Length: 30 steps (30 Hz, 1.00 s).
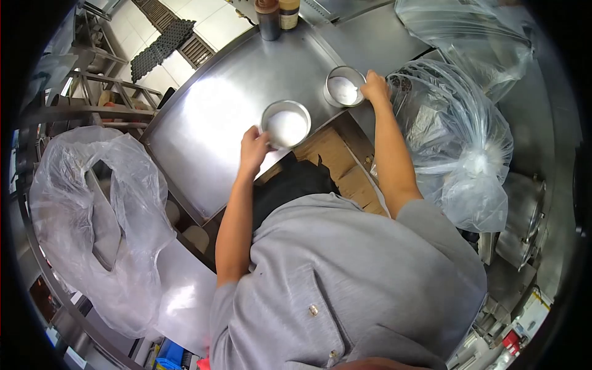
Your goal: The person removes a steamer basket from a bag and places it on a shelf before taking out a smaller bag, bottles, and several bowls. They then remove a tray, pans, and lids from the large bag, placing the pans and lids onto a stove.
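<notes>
My left hand point(254, 148) grips the near left rim of a round metal container point(286, 125) with white contents, perhaps a powder. Its thumb and fingers are closed on the container's edge. Farther right, my right hand point(375, 89) is closed on the right side of a second, smaller-looking metal container point(333, 94). White material covers part of its bottom, leaving bare metal on the left. Both containers are over the steel counter point(234, 117), close to its front edge, with a gap between them.
Two dark sauce bottles point(268, 21) stand at the counter's back edge. A large knotted clear plastic bag point(462, 148) is beside my right arm. On the left, another clear plastic bag point(132, 246) drapes over metalwork. Below the counter edge lies brown cardboard point(336, 154).
</notes>
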### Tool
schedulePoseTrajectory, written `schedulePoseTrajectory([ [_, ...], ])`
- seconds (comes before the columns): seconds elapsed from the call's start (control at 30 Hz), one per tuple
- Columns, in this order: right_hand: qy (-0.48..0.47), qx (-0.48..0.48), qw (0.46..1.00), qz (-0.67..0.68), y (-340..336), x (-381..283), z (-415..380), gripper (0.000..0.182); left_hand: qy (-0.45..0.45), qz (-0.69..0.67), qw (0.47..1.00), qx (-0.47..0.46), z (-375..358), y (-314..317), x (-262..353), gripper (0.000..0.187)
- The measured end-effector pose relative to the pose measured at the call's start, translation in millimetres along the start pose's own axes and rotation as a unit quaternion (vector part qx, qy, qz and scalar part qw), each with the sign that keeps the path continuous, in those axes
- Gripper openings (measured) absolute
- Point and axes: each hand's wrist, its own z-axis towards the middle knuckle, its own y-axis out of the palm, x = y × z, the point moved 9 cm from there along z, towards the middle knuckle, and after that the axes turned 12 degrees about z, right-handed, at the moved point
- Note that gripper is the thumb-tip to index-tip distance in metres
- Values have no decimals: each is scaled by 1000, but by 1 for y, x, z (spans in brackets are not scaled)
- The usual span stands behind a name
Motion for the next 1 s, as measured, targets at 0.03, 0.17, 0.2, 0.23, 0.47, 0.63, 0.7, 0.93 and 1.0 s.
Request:
schedulePoseTrajectory([
  [0.03,6,-11,1000,4,-7,-1,-3,34,-33,-20,999,1,20,20,-12,13],
  [0.17,-5,10,1000,27,-32,-15,-8,42,-8,20,1000,-6,50,64,3,23],
  [0.2,-14,-21,999,38,-24,-13,0,46,-10,101,994,-31,48,68,12,23],
  [0.23,-35,-2,998,42,-29,-20,-2,46,51,184,981,-18,67,79,-6,27],
  [0.47,-274,-73,943,174,-32,-207,-79,29,164,71,978,-106,-74,-42,78,38],
  [0.63,-591,-220,718,297,-30,-415,-269,11,211,-104,931,281,-227,-329,67,17],
  [0.7,-667,-313,606,299,-17,-476,-353,12,59,66,917,388,-257,-422,19,21],
  [0.93,-779,-305,541,-91,135,-662,-487,15,72,13,889,451,-306,-577,-34,37],
  [1.0,-786,-239,562,97,141,-715,-466,21,168,-110,875,440,-313,-593,-29,42],
])
